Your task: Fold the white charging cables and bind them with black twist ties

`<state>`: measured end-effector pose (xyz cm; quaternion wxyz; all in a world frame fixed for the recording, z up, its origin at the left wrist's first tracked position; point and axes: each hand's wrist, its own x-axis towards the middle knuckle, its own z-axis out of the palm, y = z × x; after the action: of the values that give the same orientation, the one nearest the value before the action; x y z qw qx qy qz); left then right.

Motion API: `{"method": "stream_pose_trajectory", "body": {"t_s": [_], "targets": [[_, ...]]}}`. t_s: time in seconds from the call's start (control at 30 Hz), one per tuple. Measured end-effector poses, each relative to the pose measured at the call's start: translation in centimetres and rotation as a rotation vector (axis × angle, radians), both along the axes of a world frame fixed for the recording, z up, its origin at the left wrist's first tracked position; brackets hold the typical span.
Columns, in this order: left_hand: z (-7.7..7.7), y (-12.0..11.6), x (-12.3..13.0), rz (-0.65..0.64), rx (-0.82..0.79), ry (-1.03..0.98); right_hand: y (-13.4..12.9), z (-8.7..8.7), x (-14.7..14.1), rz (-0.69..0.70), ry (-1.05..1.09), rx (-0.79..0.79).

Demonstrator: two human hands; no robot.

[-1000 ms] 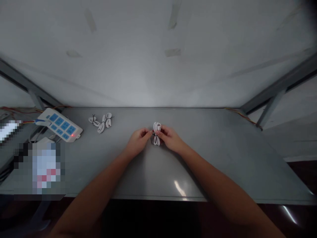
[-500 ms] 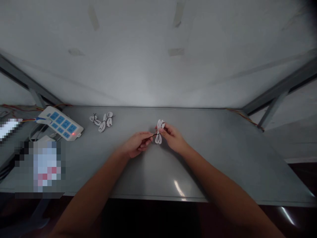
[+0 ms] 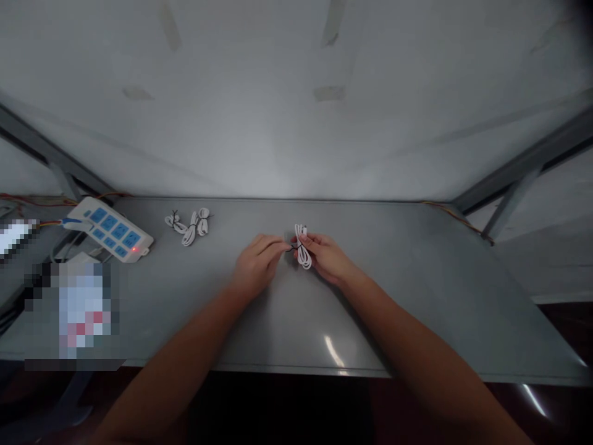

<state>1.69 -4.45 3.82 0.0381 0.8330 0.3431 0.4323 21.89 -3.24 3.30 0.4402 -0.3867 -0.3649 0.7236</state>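
Note:
A coiled white cable [image 3: 303,254] is held above the grey table by my right hand [image 3: 328,256], thumb in front and fingers behind. Around the middle of the coil runs a thin black twist tie [image 3: 293,248], its ends sticking out to the left. My left hand [image 3: 260,262] pinches those ends between thumb and fingers, its back turned up. Farther left on the table lie three more white cable bundles [image 3: 189,230] with black ties.
A white power strip [image 3: 111,228] with blue sockets and a red light lies at the left of the table [image 3: 417,296]. Beside it are wires and a blurred-out object [image 3: 83,309]. A pale panel [image 3: 259,123] rises behind, with metal struts at both sides.
My left hand has rolled over so its back faces up, still at the tie's ends. The coil has tilted slightly in my right hand.

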Motion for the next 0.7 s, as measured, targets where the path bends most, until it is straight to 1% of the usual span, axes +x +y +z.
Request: {"method": "stream_pose_trajectory", "body": {"t_s": [0.07, 0.13, 0.27, 0.33, 0.4, 0.57, 0.7], "targets": [[0.1, 0.2, -0.4, -0.06, 0.052, 0.046, -0.1, 0.0, 0.0, 0.012, 0.004, -0.004], [0.2, 0.3, -0.5, -0.074, 0.044, 0.04, -0.2, 0.1, 0.0, 0.025, 0.001, 0.0], [0.4, 0.3, -0.1, 0.002, -0.036, 0.012, -0.2, 0.1, -0.1, 0.026, -0.021, 0.013], [0.6, 0.1, 0.2, 0.027, -0.039, 0.02, -0.3, 0.1, -0.1, 0.023, -0.023, 0.023], [0.6, -0.1, 0.3, 0.024, -0.021, 0.034, -0.2, 0.2, -0.1, 0.011, -0.013, 0.021], [0.2, -0.6, 0.4, -0.058, -0.004, 0.045, -0.2, 0.3, -0.1, -0.059, 0.044, 0.027], [-0.1, -0.6, 0.7, -0.126, -0.044, -0.006, -0.2, 0.4, 0.0, -0.085, 0.079, 0.013]]}}
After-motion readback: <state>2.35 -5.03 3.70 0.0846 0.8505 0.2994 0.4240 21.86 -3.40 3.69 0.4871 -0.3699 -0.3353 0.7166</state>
